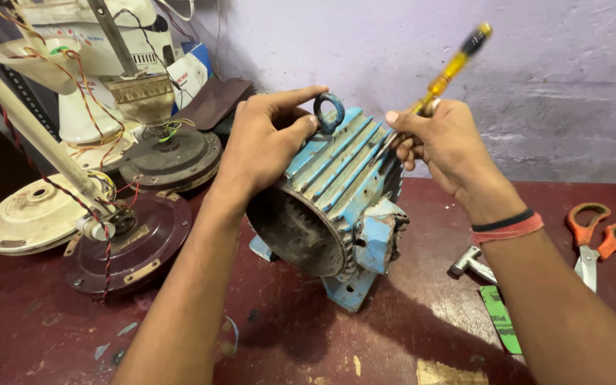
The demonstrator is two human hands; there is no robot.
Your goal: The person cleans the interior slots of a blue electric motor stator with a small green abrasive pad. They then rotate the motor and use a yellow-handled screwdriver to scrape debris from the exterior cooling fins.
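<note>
My left hand point(265, 146) rests on top of the blue motor housing point(336, 207) in the middle of the frame, palm down on its ribbed casing, with thumb and forefinger closed around the lifting ring point(330, 113) that stands up from the housing's top. The other fingers curl loosely over the fins.

My right hand point(440, 142), just right of centre, grips a yellow-handled screwdriver point(436, 85). The fingers are wrapped tight around the lower part of the handle, and the handle slants up toward the top right of the frame while the metal shaft points down-left, its tip touching the fins of the housing. A red and a black band point(509, 227) sit on that wrist.

The motor housing stands on a dark red table point(51, 328), its open, rusty end turned toward the lower left, its blue foot on the table surface below centre.

In the left part of the frame lie dismantled ceiling fan parts point(130, 235), brown and cream discs with loose wires. At the right edge lie orange-handled scissors point(593, 239), well apart from the housing. Between them and the motor lies a small metal tool point(470, 264), and below it a green strip point(499, 317).
</note>
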